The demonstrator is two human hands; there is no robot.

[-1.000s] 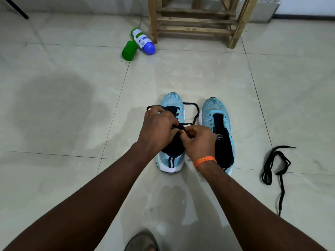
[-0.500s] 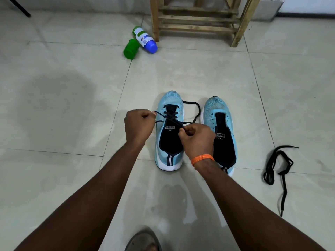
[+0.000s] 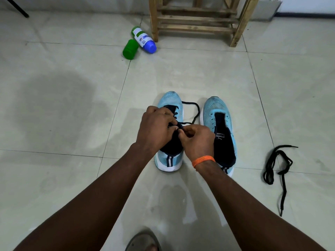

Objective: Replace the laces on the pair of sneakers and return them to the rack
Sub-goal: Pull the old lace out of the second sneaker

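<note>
Lacing was partway done on the left sneaker (image 3: 170,100), near centre. Curled fingers of the left hand (image 3: 155,129) and right hand (image 3: 197,140) pinched its black lace (image 3: 196,110). The right sneaker (image 3: 215,113) sat unlaced beside it, the spare lace (image 3: 279,163) lay further right, and the rack (image 3: 197,20) waited far behind.

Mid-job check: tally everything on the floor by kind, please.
Sneakers: 2, left sneaker, right sneaker.
Laces: 2, threaded lace, loose lace.
Containers: 2, green container, white bottle.
Rack: 1.
Sandal: 1.
Black pole: 1.
Total: 9.
</note>
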